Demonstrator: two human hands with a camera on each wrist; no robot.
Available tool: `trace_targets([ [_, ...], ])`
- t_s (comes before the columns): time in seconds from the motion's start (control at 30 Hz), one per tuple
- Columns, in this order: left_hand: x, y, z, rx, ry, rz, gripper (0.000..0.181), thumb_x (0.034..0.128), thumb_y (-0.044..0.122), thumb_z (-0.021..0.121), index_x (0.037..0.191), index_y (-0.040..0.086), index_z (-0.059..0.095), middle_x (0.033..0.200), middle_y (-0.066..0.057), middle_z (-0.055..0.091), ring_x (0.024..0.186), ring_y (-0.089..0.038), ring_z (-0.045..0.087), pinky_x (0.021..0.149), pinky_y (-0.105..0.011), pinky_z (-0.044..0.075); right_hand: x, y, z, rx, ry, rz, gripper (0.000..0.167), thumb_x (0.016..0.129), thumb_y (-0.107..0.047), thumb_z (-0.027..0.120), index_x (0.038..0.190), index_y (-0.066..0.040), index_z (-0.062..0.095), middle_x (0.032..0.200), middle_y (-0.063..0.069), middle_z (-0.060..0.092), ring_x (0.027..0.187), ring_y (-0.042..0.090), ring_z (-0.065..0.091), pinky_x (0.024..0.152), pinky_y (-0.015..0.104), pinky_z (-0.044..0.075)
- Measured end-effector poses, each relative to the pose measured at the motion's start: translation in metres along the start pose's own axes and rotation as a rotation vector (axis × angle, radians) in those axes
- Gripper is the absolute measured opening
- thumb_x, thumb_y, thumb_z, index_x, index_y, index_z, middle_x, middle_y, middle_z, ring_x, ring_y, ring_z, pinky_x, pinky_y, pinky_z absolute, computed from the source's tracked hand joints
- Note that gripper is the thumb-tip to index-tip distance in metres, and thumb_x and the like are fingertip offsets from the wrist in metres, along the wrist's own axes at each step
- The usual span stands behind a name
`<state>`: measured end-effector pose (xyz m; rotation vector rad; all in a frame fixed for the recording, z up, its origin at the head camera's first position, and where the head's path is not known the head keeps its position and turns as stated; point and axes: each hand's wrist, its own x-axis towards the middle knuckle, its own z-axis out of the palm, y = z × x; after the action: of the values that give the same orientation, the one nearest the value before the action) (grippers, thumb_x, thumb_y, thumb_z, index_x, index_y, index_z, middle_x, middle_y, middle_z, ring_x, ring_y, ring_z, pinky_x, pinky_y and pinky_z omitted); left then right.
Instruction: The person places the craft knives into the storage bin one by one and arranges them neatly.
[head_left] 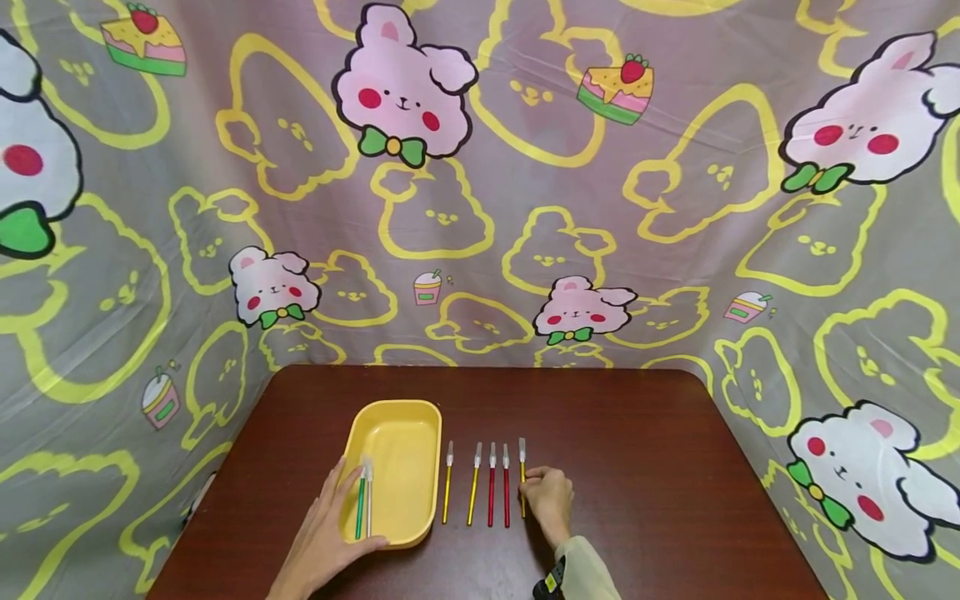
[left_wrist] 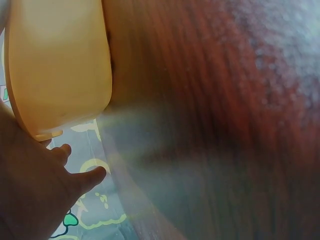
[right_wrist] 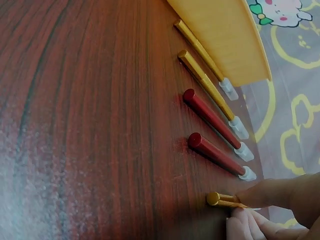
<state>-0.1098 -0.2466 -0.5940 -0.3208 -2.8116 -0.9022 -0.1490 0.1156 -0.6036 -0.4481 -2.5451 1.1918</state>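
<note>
A slim gold craft knife (head_left: 522,467) with a clear cap lies at the right end of a row, and my right hand (head_left: 550,500) pinches its handle between thumb and fingers. In the right wrist view the gold handle's end (right_wrist: 213,199) sticks out past the fingertips, close to the tabletop. My left hand (head_left: 330,521) rests against the left side and near edge of a yellow tray (head_left: 431,467), its thumb spread along the near edge. Inside the tray lie a green craft knife (head_left: 360,508) and a silver craft knife (head_left: 369,506), side by side with caps pointing away.
Between tray and right hand, two gold knives (head_left: 447,492) and two red knives (head_left: 491,496) lie roughly parallel, caps pointing away. They rest on a dark brown wooden table (head_left: 637,450). A patterned cloth (head_left: 480,208) hangs around the table's back and sides.
</note>
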Motion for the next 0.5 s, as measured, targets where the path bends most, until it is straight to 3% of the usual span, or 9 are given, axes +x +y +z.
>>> trace_targets([
  [0.5,0.0010,0.0002,0.0019,0.013,-0.011,-0.013,0.121,0.0677,0.068,0.091,0.163,0.015,0.038,0.171,-0.022,0.023,0.145,-0.056,0.037,0.103,-0.077,0.038,0.0028,-0.0019,-0.0015,-0.022,-0.032,0.027,0.011,0.069,-0.003,0.088,0.077,-0.007,0.080,0.074,0.007,0.076,0.078,0.037,0.073,0.074,0.053,0.058],
])
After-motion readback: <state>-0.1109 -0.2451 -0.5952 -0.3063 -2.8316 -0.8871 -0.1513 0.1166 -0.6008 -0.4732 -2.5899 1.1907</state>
